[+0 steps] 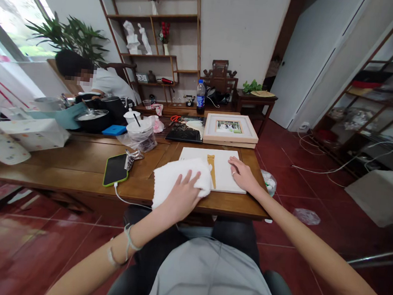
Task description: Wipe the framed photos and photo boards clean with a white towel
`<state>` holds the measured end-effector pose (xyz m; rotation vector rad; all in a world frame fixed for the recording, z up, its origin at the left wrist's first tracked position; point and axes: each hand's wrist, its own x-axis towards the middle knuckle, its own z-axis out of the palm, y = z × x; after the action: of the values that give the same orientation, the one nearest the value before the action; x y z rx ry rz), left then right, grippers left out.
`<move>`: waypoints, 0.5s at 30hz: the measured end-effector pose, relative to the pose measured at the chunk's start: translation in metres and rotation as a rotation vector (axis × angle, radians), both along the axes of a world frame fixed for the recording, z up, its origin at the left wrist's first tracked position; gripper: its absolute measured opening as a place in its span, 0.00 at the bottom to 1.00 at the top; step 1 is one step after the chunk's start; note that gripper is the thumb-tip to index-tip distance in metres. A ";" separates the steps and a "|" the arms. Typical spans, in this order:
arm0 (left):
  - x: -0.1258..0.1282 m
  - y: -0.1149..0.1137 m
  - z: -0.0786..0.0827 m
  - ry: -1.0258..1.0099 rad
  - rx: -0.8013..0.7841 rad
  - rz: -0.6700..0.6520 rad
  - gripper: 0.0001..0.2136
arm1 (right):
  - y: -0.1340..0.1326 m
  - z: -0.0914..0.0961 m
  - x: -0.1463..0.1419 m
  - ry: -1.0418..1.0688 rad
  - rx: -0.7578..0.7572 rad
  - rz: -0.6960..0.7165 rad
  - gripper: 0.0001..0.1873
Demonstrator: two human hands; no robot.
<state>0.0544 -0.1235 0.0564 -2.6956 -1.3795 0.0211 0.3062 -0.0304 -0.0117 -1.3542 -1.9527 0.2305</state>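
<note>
My left hand [185,195] grips a white towel [167,182], its fingertips showing on top and the thumb hidden. The towel drapes over the left part of a white flat board [227,169] near the table's front edge. On the board, partly beside the towel, is a long tan animal-like shape [211,167] with small ears; I cannot tell whether it is painted or laid on. My right hand [242,172] rests on the board's right side, fingers stretched out, holding nothing.
On the wooden table [140,184] lie a phone [116,170] with a cable, a bagged cup [139,128], a dark board [186,129] and a framed picture [231,127]. A bottle [200,97] stands behind. Another person [98,80] sits at the far left.
</note>
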 end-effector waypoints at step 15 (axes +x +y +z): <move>-0.004 0.135 -0.021 -0.133 0.032 0.003 0.20 | -0.001 0.002 0.001 0.047 -0.022 0.007 0.20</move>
<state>0.0501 0.0114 0.0357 -2.7122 -1.4059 -0.1815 0.3068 -0.0316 -0.0095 -1.3445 -1.9215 0.2861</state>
